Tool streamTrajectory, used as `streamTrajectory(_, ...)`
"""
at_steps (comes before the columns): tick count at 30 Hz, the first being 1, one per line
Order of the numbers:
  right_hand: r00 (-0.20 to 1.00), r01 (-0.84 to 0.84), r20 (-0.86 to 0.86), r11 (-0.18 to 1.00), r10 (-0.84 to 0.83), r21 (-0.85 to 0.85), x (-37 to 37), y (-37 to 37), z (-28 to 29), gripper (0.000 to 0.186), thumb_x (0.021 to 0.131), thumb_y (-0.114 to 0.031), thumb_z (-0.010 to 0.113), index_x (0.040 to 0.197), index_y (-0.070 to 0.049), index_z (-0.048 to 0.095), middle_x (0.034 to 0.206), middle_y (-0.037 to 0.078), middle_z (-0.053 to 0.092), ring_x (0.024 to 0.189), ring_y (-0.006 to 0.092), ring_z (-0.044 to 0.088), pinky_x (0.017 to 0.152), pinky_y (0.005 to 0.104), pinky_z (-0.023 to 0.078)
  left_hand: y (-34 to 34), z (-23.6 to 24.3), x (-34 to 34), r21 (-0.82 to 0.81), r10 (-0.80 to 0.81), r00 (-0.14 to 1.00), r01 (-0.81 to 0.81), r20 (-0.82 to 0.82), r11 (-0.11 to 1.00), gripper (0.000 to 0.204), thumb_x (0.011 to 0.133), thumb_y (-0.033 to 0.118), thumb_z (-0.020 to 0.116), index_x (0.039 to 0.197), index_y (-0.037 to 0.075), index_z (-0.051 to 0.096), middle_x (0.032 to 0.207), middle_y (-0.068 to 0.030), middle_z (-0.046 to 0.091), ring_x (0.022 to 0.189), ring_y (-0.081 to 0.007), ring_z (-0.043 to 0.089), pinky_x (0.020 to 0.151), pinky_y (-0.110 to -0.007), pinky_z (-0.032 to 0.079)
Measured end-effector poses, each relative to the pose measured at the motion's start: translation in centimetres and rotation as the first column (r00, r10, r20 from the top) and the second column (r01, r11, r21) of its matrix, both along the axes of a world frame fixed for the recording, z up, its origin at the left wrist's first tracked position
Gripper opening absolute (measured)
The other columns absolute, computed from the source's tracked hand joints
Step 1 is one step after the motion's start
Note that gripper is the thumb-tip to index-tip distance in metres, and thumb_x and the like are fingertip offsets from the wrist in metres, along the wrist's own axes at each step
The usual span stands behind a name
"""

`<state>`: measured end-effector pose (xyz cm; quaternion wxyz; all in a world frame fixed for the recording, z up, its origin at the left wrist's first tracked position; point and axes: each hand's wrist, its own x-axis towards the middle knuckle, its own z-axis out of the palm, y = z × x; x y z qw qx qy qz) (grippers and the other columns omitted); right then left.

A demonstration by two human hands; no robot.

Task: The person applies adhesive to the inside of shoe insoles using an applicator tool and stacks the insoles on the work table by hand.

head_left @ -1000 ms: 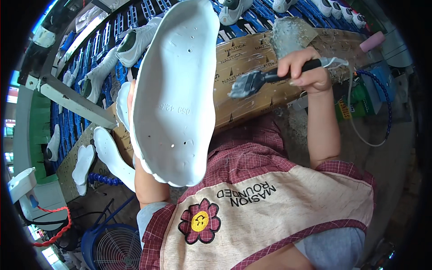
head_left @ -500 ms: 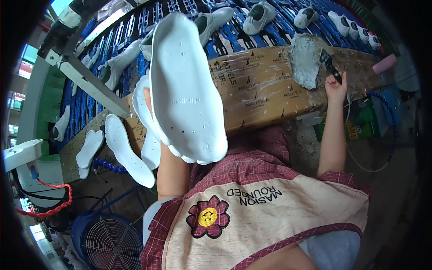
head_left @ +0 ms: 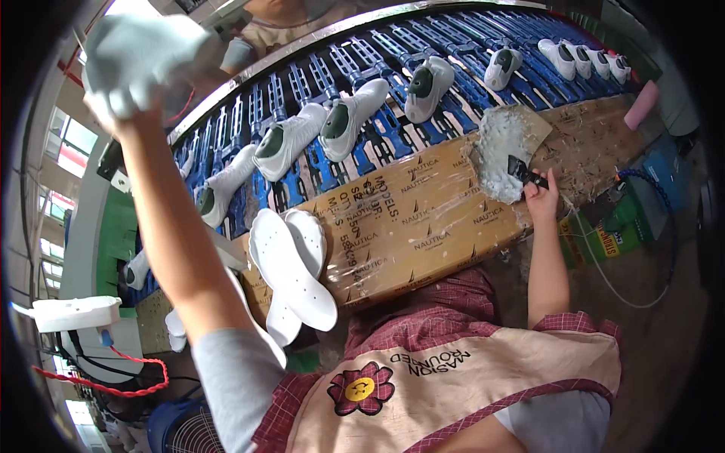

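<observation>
My left arm is stretched up to the far left, and my left hand (head_left: pixel 115 113) holds up a white shoe sole (head_left: pixel 147 57). Motion smears both, and the sole covers most of the fingers. At the right, my right hand (head_left: pixel 542 198) grips a black brush (head_left: pixel 521 171) by its handle. The brush's head lies over a whitish, crusted patch (head_left: pixel 495 140) on the cardboard-covered bench (head_left: pixel 411 234). Two more white soles (head_left: pixel 287 264) overlap each other at the bench's near left edge, with further ones partly hidden behind my left arm.
Beyond the bench runs a rack of blue slotted holders (head_left: pixel 355 57) carrying several white shoes (head_left: pixel 430 89). A person (head_left: pixel 294 26) is on its far side. A white box with red cable (head_left: pixel 75 313) and a fan (head_left: pixel 196 434) are at left; a pink cylinder (head_left: pixel 642 104) is at right.
My left hand has swung the sole from in front of me up to the far left. My right hand has brought the brush left and nearer, onto the crusted patch. The view has shifted.
</observation>
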<state>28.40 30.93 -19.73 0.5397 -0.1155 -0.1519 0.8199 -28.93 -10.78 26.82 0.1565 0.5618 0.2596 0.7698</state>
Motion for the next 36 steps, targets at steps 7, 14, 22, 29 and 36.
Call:
streamTrajectory(7,1.000,-0.011,-0.004,0.999,0.011,0.033,-1.6,-2.3,-5.0,0.031,0.110,-0.038,0.065,0.093,-0.013,0.072,0.114,0.010,0.076,0.052,0.0164,0.052,0.050,0.0296,0.039,5.3,-0.6,-6.7,0.171,0.976,0.080,-0.979,-0.204,0.115,0.013,0.100,0.014,0.063,0.096,0.002,0.064,0.089,-0.0047,0.068,0.076,-0.0159,0.055,0.071,-0.027,0.045)
streamTrajectory(14,0.998,-0.046,-0.036,0.996,0.049,0.074,-3.1,-1.3,-6.9,0.033,0.110,-0.040,0.065,0.091,-0.014,0.073,0.115,0.010,0.077,0.052,0.0161,0.053,0.050,0.0294,0.039,-10.0,-25.8,1.1,-0.235,0.482,0.333,-0.939,-0.811,0.253,0.025,0.105,0.022,0.072,0.102,-0.001,0.082,0.081,-0.0063,0.076,0.068,-0.0166,0.065,0.062,-0.028,0.053)
streamTrajectory(22,0.999,-0.049,-0.017,0.996,0.051,0.078,-2.4,0.4,-7.4,0.034,0.112,-0.040,0.063,0.095,-0.012,0.073,0.118,0.010,0.077,0.053,0.0157,0.052,0.051,0.0293,0.039,-21.3,-43.4,1.5,-0.448,0.084,0.516,-0.639,-0.852,-0.625,0.086,0.097,0.072,0.060,0.093,-0.012,0.076,0.091,-0.0254,0.076,0.090,-0.0430,0.074,0.082,-0.047,0.058)
streamTrajectory(29,0.997,-0.069,0.048,0.994,0.066,0.082,-0.2,3.4,-6.0,0.036,0.112,-0.041,0.061,0.097,-0.011,0.074,0.123,0.011,0.077,0.055,0.0163,0.052,0.052,0.0298,0.041,-16.7,-40.6,6.6,-0.845,0.739,0.552,-0.534,-0.386,-0.042,0.044,0.091,0.037,0.077,0.100,-0.005,0.065,0.086,-0.0150,0.068,0.077,-0.0264,0.067,0.073,-0.035,0.057)
streamTrajectory(36,0.999,0.039,-0.024,0.989,-0.036,0.142,-1.2,1.1,1.7,0.041,0.110,-0.048,0.063,0.098,-0.011,0.076,0.126,0.018,0.075,0.076,0.0236,0.060,0.068,0.0335,0.048,-6.2,-31.5,14.4,-0.803,0.681,0.595,-0.098,0.426,0.588,0.053,0.085,0.013,0.069,0.132,-0.007,0.054,0.105,-0.0256,0.068,0.082,-0.0305,0.071,0.070,-0.034,0.060)
